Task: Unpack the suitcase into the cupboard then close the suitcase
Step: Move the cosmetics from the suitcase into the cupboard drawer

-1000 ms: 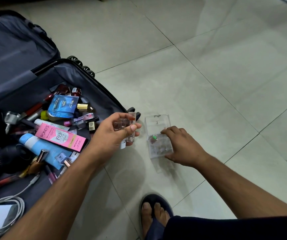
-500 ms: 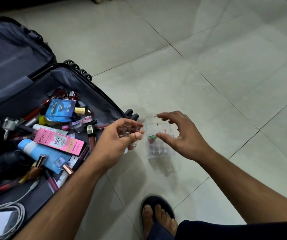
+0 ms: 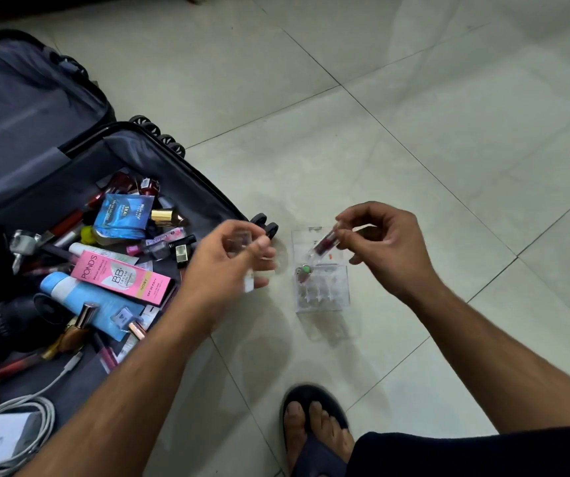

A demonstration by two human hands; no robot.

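A small clear tube with dark red contents (image 3: 325, 243) is pinched by the right hand (image 3: 385, 247) above the clear plastic organiser box (image 3: 323, 282) on the tiled floor (image 3: 414, 115). Small clear bottles (image 3: 240, 244) are gripped by the blurred left hand (image 3: 232, 266), beside the open black suitcase (image 3: 80, 187).

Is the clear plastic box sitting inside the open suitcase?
No, the clear plastic box stands on the pale tiled floor, outside the dark open suitcase.

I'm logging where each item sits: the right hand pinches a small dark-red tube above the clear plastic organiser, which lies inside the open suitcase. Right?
Not quite. The head view shows the clear plastic organiser on the tiled floor, beside the open suitcase, not inside. The right hand does pinch the small dark-red tube above it.
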